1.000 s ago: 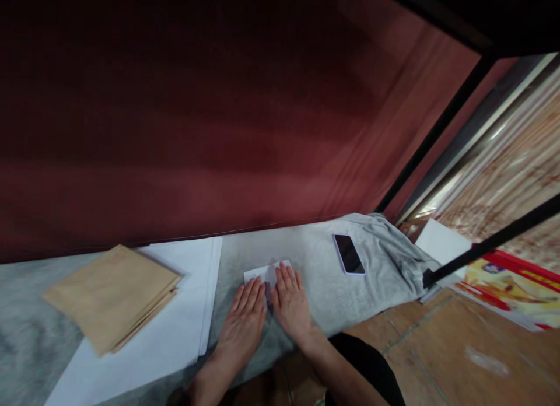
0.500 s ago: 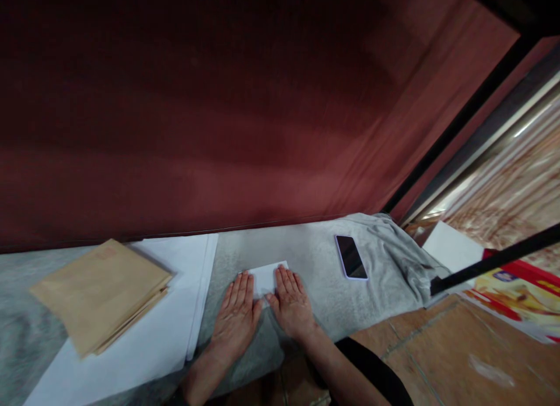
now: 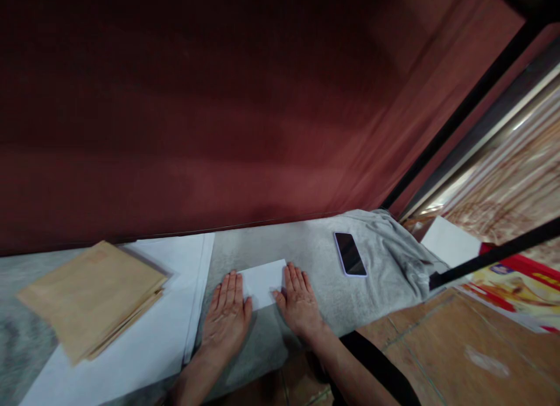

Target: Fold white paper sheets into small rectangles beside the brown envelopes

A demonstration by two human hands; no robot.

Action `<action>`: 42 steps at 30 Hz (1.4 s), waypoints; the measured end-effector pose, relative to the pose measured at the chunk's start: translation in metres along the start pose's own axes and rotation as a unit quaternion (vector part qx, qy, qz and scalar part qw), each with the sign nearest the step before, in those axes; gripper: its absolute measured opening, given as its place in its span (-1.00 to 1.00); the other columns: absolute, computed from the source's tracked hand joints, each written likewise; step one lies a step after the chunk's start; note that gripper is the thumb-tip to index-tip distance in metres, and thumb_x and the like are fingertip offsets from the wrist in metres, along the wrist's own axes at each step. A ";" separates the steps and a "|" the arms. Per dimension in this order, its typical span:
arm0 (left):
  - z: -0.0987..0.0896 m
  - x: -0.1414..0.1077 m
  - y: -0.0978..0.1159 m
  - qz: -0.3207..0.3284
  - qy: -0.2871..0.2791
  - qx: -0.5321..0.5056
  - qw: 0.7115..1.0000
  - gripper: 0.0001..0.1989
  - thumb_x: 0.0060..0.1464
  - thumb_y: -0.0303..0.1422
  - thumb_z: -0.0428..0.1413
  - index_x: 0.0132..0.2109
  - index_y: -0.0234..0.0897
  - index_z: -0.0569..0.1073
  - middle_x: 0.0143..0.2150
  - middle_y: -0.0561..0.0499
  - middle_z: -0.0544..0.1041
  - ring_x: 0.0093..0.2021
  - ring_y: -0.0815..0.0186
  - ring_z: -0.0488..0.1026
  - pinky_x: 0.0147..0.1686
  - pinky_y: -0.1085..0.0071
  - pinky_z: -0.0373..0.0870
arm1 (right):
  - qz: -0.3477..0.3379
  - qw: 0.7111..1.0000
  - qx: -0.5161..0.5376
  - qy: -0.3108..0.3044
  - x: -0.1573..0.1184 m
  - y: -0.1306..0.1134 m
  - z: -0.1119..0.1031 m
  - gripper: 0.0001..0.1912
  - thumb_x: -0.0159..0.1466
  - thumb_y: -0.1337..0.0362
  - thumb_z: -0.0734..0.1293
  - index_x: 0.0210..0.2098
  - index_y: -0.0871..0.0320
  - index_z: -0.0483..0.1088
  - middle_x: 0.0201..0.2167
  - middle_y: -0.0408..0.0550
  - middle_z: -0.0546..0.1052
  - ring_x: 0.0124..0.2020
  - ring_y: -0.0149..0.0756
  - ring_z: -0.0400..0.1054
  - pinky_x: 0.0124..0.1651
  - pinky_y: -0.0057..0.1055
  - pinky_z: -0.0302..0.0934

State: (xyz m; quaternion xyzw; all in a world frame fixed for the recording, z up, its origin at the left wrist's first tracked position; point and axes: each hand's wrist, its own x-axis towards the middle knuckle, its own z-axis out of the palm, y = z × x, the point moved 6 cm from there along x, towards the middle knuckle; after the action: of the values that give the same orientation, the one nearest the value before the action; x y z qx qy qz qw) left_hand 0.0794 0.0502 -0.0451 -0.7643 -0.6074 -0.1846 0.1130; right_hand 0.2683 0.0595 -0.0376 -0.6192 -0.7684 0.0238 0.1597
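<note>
A small white rectangle of paper (image 3: 263,284), seemingly folded, lies flat on the grey cloth (image 3: 245,242) covering the table. Along its left edge rests my left hand (image 3: 227,318), palm down with fingers stretched out. My right hand (image 3: 300,304) lies flat at the paper's right edge, thumb reaching onto its near right corner. Neither hand grips anything. Large white sheets (image 3: 175,324) lie to the left of my left hand, with a stack of brown paper envelopes (image 3: 96,301) on top of them.
A phone (image 3: 350,254) with a light purple case lies right of my hands. A dark red panel (image 3: 196,132) rises behind the table. Black metal bars (image 3: 464,114) stand at the right. Beyond the table's right end, a red and yellow box (image 3: 516,283) is near the tiled floor (image 3: 429,342).
My hands have slid apart, left hand to the left and right hand to the right, uncovering more of the white paper. The camera view has shifted slightly.
</note>
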 end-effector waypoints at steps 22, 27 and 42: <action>-0.002 -0.006 0.005 0.063 -0.006 -0.038 0.997 -0.34 0.23 -0.32 -0.13 0.42 -0.53 0.09 0.41 -0.33 0.23 0.42 0.04 0.16 0.35 0.05 0.15 | -0.072 0.997 0.000 0.024 -0.009 -0.031 0.004 -0.33 0.47 0.01 0.13 0.42 0.28 0.05 0.44 0.11 0.08 0.44 -0.13 -0.02 0.44 -0.17 -0.05; -0.003 -0.008 0.005 0.044 -0.001 -0.009 0.999 -0.37 0.22 -0.33 -0.14 0.37 -0.58 0.18 0.40 -0.35 0.24 0.41 0.02 0.18 0.34 0.05 0.17 | -0.061 0.998 0.009 0.015 -0.008 -0.028 0.006 -0.28 0.46 -0.05 0.12 0.44 0.27 0.02 0.44 0.14 0.07 0.44 -0.08 0.00 0.43 -0.13 -0.05; -0.007 -0.003 -0.002 0.011 -0.010 -0.008 1.000 -0.40 0.27 -0.26 -0.15 0.31 -0.58 0.28 0.36 -0.35 0.32 0.35 0.00 0.28 0.31 0.07 0.22 | -0.037 0.999 -0.007 0.010 -0.007 -0.021 0.005 -0.24 0.47 -0.09 0.07 0.43 0.35 0.02 0.44 0.20 0.06 0.44 -0.03 -0.01 0.42 -0.08 -0.04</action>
State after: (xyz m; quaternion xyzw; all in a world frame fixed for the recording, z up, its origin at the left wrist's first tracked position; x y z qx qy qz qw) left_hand 0.0760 0.0447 -0.0398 -0.7733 -0.5989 -0.1807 0.1031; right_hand 0.2483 0.0485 -0.0390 -0.5916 -0.7893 0.0061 0.1640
